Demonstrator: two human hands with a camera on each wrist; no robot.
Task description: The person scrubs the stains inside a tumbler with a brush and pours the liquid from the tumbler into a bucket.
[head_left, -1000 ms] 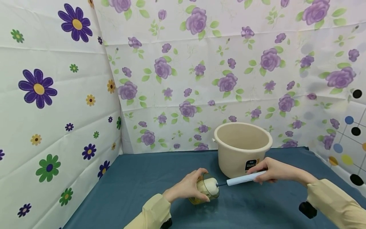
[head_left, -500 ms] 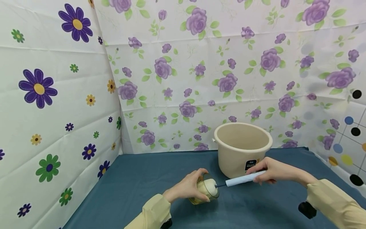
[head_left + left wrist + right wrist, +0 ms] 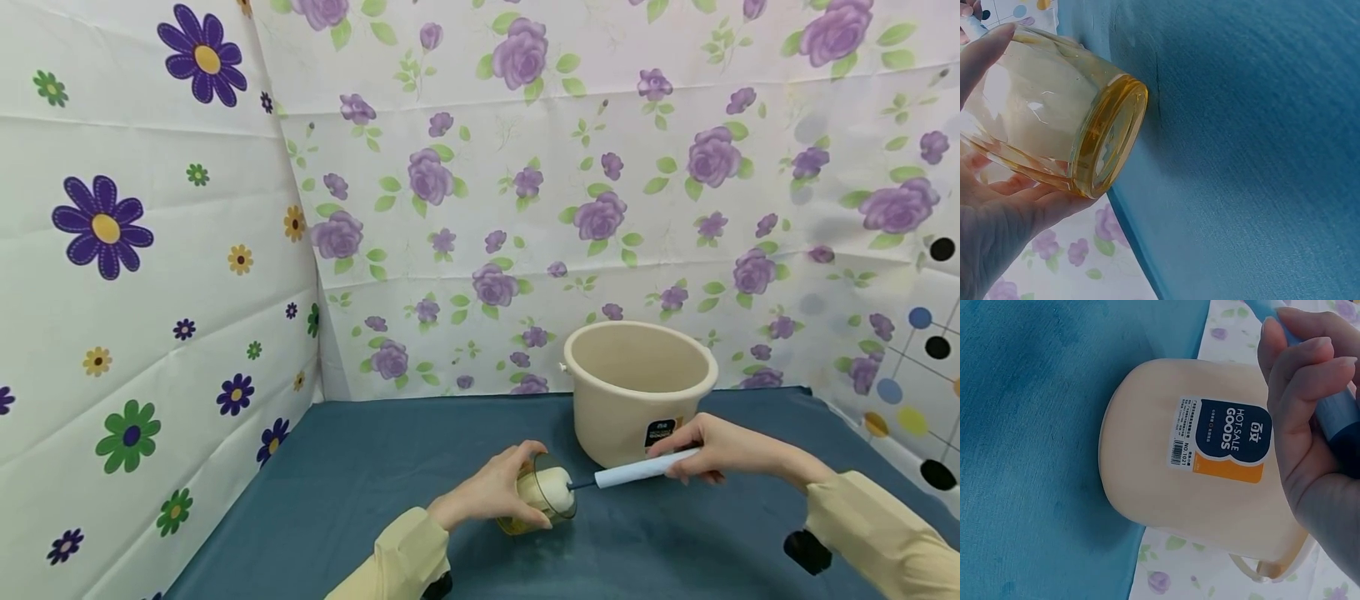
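My left hand (image 3: 491,490) grips an amber-tinted glass cup (image 3: 1054,119), which lies tilted over the blue cloth with its mouth toward the right. Inside the cup sits the white sponge head (image 3: 556,489) of a cup brush. A thin dark stem joins it to the light blue handle (image 3: 633,472). That handle is pinched near its far end by my right hand (image 3: 723,447), in front of the bucket. In the left wrist view the thick cup base faces the camera, and the sponge shows pale through the glass.
A beige bucket (image 3: 600,417) with a dark label (image 3: 1232,434) stands behind the brush, close to my right hand. Blue cloth (image 3: 390,467) covers the table. Flowered sheets (image 3: 450,208) rise at the back and sides.
The brush slid slightly deeper into the cup, then came slightly back out. My left hand holds the cup in nearly the same place. The head view has shifted a little.
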